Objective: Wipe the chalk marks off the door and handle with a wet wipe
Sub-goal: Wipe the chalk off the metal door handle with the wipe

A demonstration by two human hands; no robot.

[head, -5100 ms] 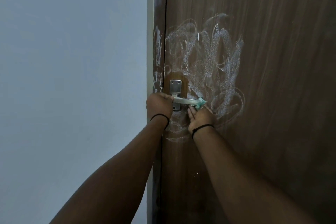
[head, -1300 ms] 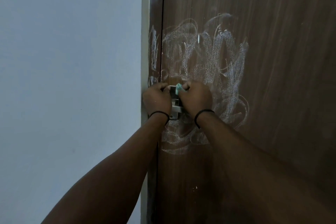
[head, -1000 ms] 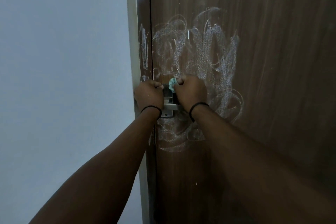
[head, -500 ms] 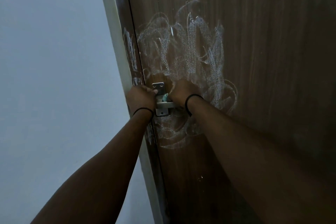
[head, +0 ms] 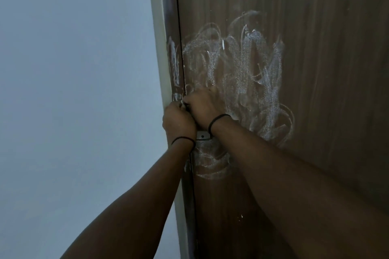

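White chalk marks (head: 242, 73) cover the brown door (head: 326, 52) around the handle, with more on the door frame (head: 173, 63). My right hand (head: 205, 107) is closed on the wet wipe (head: 182, 103), pressed over the handle's upper plate. Only a pale scrap of the wipe shows between my two hands. My left hand (head: 179, 121) is curled into a fist against the door edge, touching the right hand; what it grips is hidden. Only the lower end of the metal handle plate (head: 203, 135) shows below my wrists.
A pale blue-grey wall (head: 73, 101) fills the left side, next to the light frame strip (head: 160, 48). More chalk scribbles (head: 210, 164) lie below the handle. The right part of the door is bare wood.
The view has swung, so the door now sits further right. My right hand slid up and left over the handle plate, and the teal wipe is now almost hidden. Both hands have closed together.
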